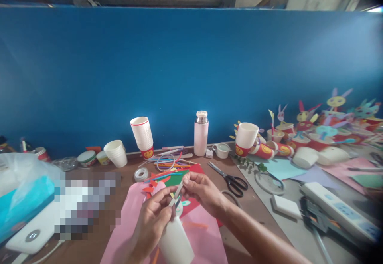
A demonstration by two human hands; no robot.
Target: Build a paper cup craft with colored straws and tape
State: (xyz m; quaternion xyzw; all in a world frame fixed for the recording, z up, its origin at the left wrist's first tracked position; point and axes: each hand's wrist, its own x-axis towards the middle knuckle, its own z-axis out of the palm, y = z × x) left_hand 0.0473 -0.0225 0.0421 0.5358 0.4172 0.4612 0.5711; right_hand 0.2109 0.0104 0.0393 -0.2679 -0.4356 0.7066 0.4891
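Observation:
Over pink paper (124, 216), my left hand (157, 216) is closed, thumb and forefinger pinching the lower end of a narrow whitish strip (178, 190), possibly tape. My right hand (202, 192) pinches the strip's upper end. Just below my fingers is a white paper cup (176, 242); whether the left hand also touches it I cannot tell. Beside the fingers shows a small pale cut-out face (179, 209), partly hidden. Red paper (196, 172) and green paper (176, 179) lie behind the hands. Black-handled scissors (235, 184) rest to the right.
Along the blue partition (161, 68) stand stacked paper cups (141, 132), a pink thermos (201, 136) and another cup stack (247, 134). A tape roll (141, 174) lies near colored sticks. Rabbit-decorated cups (305, 124), a power strip (341, 210) and a glue gun (326, 220) occupy the right.

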